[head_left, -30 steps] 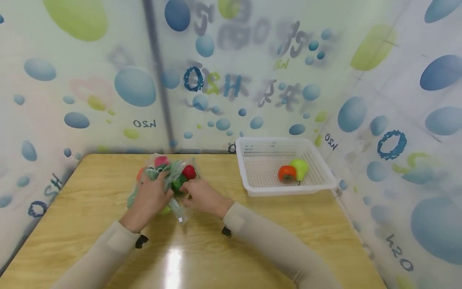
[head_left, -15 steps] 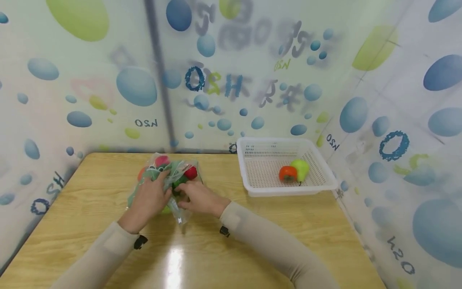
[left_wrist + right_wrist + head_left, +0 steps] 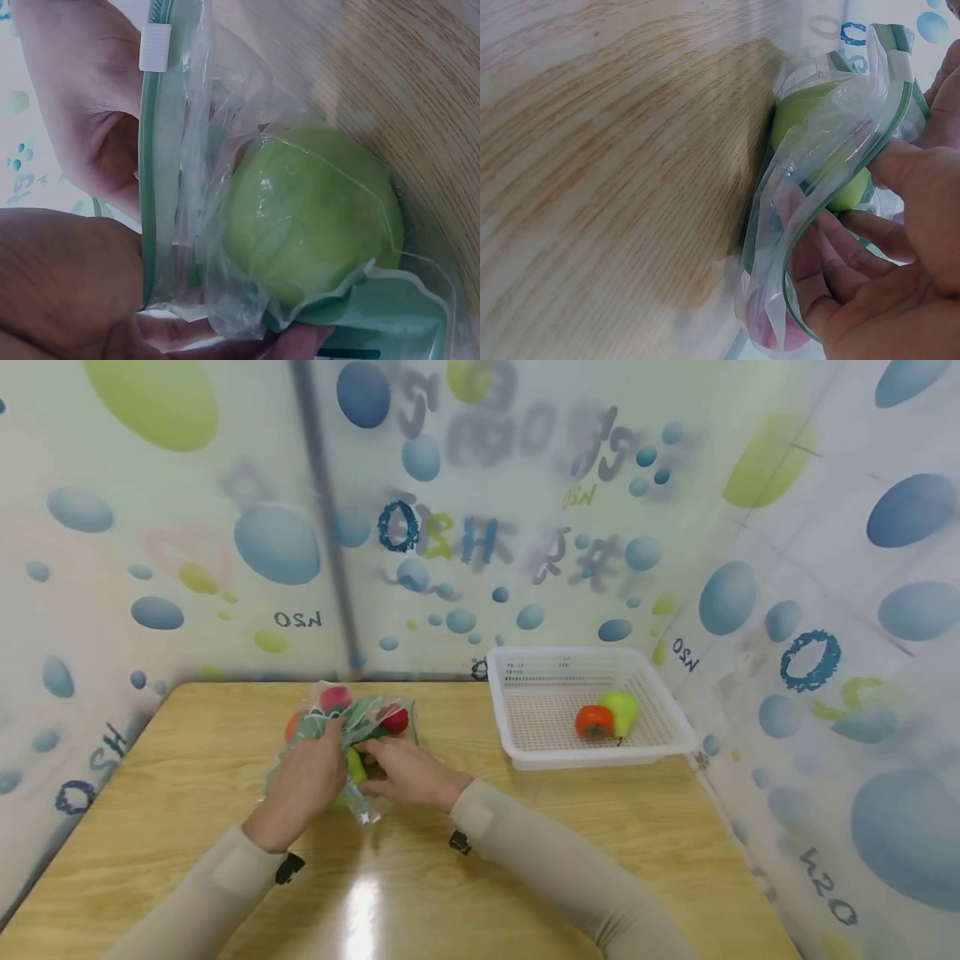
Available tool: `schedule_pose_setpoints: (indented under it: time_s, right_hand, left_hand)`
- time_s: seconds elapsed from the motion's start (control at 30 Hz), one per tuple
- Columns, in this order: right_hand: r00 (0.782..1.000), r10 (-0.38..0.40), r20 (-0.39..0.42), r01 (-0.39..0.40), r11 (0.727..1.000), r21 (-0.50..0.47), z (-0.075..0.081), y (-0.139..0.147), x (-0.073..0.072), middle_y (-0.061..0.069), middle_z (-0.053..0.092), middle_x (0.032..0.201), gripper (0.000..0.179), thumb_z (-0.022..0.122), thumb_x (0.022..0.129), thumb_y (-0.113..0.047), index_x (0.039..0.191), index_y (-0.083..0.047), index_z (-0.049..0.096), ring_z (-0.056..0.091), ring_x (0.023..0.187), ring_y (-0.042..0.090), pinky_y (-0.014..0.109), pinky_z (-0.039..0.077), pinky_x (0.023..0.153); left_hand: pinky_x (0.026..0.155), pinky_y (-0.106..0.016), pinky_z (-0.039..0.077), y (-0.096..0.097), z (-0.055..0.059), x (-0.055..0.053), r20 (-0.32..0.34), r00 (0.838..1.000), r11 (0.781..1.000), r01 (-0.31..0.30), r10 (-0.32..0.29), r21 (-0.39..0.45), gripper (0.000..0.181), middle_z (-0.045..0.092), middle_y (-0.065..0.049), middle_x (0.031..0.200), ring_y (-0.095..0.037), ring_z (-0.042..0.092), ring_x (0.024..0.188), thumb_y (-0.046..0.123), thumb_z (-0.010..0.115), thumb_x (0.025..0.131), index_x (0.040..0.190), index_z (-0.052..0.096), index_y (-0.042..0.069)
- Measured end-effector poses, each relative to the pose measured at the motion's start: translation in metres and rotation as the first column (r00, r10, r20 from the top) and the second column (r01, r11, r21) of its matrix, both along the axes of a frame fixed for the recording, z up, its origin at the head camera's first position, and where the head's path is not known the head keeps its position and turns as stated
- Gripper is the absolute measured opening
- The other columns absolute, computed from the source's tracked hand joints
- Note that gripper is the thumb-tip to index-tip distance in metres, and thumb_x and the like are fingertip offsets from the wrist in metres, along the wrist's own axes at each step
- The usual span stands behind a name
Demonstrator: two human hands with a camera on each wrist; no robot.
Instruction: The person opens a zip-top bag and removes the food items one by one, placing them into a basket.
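A clear zip bag (image 3: 366, 814) with a green zip edge and white slider (image 3: 155, 47) lies on the table at left. My left hand (image 3: 307, 781) grips its opening, fingers curled under the plastic in the left wrist view. Reaching in from the right, my right hand (image 3: 412, 768) has thumb and fingers round a light green fruit (image 3: 851, 191), partly hidden by the hand. A round green fruit (image 3: 315, 217) shows through the plastic near the left hand. A pink peach (image 3: 335, 697), a red fruit (image 3: 393, 720) and an orange fruit (image 3: 292, 725) show at the far side.
On the right of the wooden table (image 3: 442, 893) stands a white perforated basket (image 3: 536, 753). It holds an orange persimmon (image 3: 594, 722) and a green pear (image 3: 621, 712). A patterned wall (image 3: 465, 602) rises behind the table and along its right side.
My right hand has moved slightly left, deeper between the bag's edges. A light green fruit now shows between the hands, where dark green showed before. My left hand stays on the bag.
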State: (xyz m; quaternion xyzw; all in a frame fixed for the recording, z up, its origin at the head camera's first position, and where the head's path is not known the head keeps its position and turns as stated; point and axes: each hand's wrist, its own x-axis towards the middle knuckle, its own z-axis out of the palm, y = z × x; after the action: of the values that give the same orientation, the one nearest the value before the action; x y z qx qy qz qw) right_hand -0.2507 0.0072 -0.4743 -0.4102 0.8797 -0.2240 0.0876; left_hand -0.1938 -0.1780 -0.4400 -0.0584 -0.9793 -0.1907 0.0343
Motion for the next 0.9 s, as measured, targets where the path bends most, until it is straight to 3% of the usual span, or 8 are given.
schedule_pose_setpoints:
  time_s: [0.17,0.3,0.6,0.8,0.9]
  right_hand:
    - [1.000,-0.008,-0.005,0.008,1.000,-0.007,0.0010,0.0000,0.0003,0.011,0.076,0.150,0.064,0.082,0.112,-0.026,0.166,-0.003,0.058,0.075,0.133,0.016,0.015,0.059,0.108]
    - [1.000,-0.013,-0.012,0.013,1.000,0.015,0.0008,0.0013,0.0009,0.009,0.073,0.153,0.071,0.083,0.111,-0.028,0.172,-0.008,0.053,0.067,0.132,0.015,0.018,0.057,0.110]
    - [0.998,-0.045,0.032,0.045,0.999,0.005,0.0017,0.0039,0.0006,0.006,0.070,0.156,0.063,0.087,0.108,-0.027,0.164,-0.012,0.059,0.060,0.134,0.015,0.018,0.056,0.111]
    - [0.996,-0.072,0.047,0.074,0.997,-0.027,0.0002,0.0067,0.0002,0.012,0.068,0.150,0.056,0.090,0.105,-0.027,0.150,-0.007,0.063,0.062,0.123,0.014,0.014,0.054,0.096]
    - [0.997,-0.074,0.034,0.074,0.997,-0.015,-0.0013,0.0092,-0.0010,0.009,0.071,0.149,0.055,0.091,0.105,-0.029,0.150,-0.010,0.067,0.062,0.122,0.014,0.015,0.054,0.097]
  left_hand:
    - [0.049,-0.040,0.047,-0.0001,-0.0015,-0.0004,-0.003,0.999,0.999,-0.037,0.037,-0.003,0.032,0.058,-0.018,0.074,-0.029,0.059,0.058,0.002,0.055,0.107,0.130,0.051,-0.019]
    - [0.048,-0.042,0.048,0.0004,-0.0044,-0.0008,-0.017,0.999,0.999,-0.050,0.050,-0.005,0.024,0.057,-0.018,0.073,-0.030,0.060,0.058,0.004,0.055,0.106,0.118,0.053,-0.016]
    - [0.050,-0.040,0.049,0.0016,-0.0067,-0.0020,-0.007,1.000,1.000,-0.011,0.011,0.004,0.028,0.059,-0.021,0.077,-0.030,0.060,0.061,0.001,0.055,0.108,0.126,0.051,-0.020]
    - [0.050,-0.039,0.049,0.0037,-0.0080,-0.0031,0.028,1.000,0.999,0.007,-0.009,0.045,0.037,0.063,-0.021,0.075,-0.029,0.062,0.060,-0.002,0.054,0.106,0.134,0.045,-0.024]
    - [0.052,-0.044,0.053,0.0055,-0.0086,-0.0039,0.030,1.000,0.998,0.005,-0.007,0.055,0.036,0.065,-0.025,0.078,-0.032,0.065,0.063,-0.002,0.056,0.105,0.132,0.044,-0.022]
